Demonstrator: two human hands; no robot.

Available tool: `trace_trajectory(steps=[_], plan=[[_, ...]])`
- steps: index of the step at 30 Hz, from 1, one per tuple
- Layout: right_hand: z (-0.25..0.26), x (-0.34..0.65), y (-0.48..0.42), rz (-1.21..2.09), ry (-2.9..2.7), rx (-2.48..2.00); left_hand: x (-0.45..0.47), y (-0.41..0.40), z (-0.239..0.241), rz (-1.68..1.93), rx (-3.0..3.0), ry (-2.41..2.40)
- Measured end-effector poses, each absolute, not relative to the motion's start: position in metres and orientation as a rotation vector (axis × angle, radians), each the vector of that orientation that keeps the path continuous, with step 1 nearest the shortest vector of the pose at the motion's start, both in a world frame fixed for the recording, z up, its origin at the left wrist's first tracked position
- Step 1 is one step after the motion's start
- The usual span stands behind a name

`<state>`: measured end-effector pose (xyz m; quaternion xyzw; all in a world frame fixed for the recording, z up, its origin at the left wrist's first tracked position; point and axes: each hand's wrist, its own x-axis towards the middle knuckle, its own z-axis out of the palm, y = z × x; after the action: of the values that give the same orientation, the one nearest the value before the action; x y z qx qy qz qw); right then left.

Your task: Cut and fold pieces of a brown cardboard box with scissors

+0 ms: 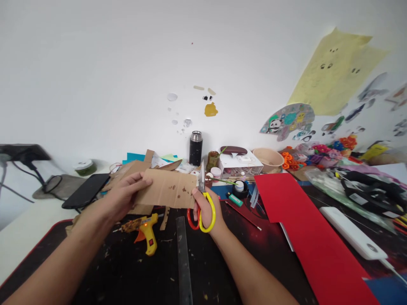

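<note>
My left hand grips the left end of a flat brown cardboard piece and holds it up above the dark desk mat. My right hand has its fingers through the red and yellow handles of a pair of scissors. The blades point upward at the cardboard's right edge. Under the cardboard on the mat lie a yellow glue gun and a metal ruler.
A large red sheet covers the right of the desk, with a white power bank beside it. A black phone lies at left. A black flask, a bowl, boxes and craft clutter line the back wall.
</note>
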<state>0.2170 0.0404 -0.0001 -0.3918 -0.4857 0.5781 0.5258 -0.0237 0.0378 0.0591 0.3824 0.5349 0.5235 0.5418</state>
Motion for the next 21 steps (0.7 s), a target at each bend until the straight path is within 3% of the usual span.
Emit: trace_trajectory(steps=[8, 14, 18, 21], plan=[[0.002, 0.219, 0.039, 1.498, -1.257, -0.902, -0.065, 0.028, 0.080, 0.866, 1.222, 1.296], [0.004, 0.215, 0.031, 1.585, -1.363, -0.894, -0.075, 0.026, 0.085, 0.911, 1.329, 1.458], [0.005, 0.216, 0.030, 1.622, -1.400, -0.884, -0.057, 0.022, 0.084, 0.631, 1.304, 1.268], [0.004, 0.218, 0.033, 1.676, -1.327, -0.850, -0.043, 0.019, 0.083, 0.662, 1.234, 1.201]])
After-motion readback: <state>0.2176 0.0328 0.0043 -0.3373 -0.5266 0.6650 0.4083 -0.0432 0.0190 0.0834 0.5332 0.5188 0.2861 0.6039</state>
